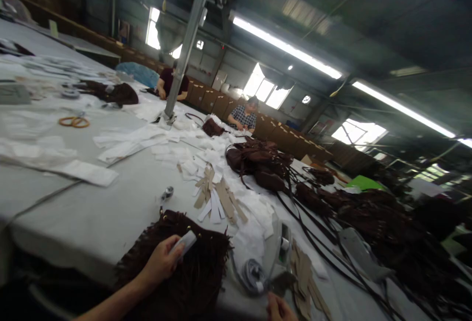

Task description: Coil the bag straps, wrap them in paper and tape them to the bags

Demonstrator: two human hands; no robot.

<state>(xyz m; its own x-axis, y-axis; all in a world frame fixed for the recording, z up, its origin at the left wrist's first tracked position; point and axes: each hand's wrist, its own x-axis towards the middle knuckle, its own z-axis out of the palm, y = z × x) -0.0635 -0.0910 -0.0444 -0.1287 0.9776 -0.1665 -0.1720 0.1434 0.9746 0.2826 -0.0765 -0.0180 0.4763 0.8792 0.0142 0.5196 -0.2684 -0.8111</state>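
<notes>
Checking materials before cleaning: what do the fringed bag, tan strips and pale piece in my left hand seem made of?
Fringed bag: probably matte suede or leather, possibly imitation; limp fringe.
Tan strips: likely card or stiff paper; flat, dull, straight edges.
Pale piece: perhaps plastic, looks smooth, but too blurred to confirm.

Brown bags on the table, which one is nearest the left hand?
The fringed bag directly beneath the left hand; the other brown bags lie farther off, some of them heaped together.

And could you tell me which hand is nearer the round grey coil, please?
Right: the right hand is close beside the coil; the left hand is farther left, over the brown fringed bag.
</notes>
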